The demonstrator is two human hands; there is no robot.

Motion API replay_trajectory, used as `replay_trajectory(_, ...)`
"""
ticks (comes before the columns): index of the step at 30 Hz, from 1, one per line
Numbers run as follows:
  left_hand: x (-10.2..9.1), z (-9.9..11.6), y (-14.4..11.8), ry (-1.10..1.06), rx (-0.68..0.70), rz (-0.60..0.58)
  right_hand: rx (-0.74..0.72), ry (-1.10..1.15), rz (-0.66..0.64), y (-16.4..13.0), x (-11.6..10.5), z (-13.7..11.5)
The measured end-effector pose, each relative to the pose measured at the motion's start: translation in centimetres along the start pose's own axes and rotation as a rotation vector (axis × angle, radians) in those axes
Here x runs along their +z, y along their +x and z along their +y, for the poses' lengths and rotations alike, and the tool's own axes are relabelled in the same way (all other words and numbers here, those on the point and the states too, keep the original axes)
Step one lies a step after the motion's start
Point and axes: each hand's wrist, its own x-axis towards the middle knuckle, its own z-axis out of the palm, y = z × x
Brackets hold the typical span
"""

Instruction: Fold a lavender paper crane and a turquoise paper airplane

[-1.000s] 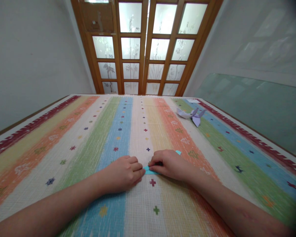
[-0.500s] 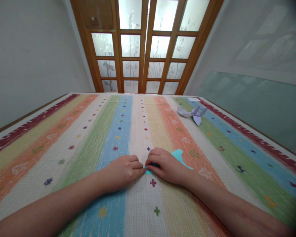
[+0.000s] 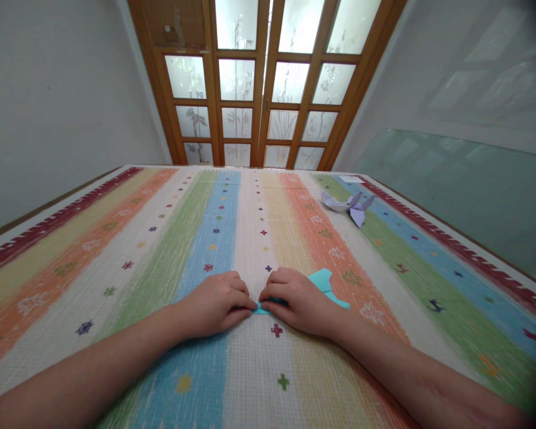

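Note:
A folded piece of turquoise paper lies low on the striped tablecloth, mostly covered by my right hand. That hand is closed, its thumb and fingers pinching the paper near its left end, while the wider folded end sticks out beyond the knuckles. My left hand is closed too, its fingertips pinching the paper's narrow left tip. A thin turquoise strip shows between the two hands. The folds beneath my fingers are hidden.
Toward the back right sits a purple folded-paper figure with pointed flaps. A small white paper lies near the far right corner. The striped tablecloth covers the table, with walls on both sides and a wooden glazed door behind.
My left hand has shifted slightly left and up, its fingers now curled tighter at the paper's tip. My right hand has slid a little left along the paper.

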Motion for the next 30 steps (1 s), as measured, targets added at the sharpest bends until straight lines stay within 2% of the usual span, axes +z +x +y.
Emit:
replay_trajectory(6,0.2,0.2,0.2,0.000,-0.015,-0.005,0.003,0.038,0.014,0.2,0.3,0.2)
replay_trajectory(14,0.7,0.5,0.6,-0.082,-0.229,0.058,0.006,0.058,0.009,0.2,0.3,0.1)
replay_trajectory(30,0.9,0.1,0.7,-0.126,-0.324,0.063,0.099,-0.027,-0.057,1.0,0.5,-0.5)
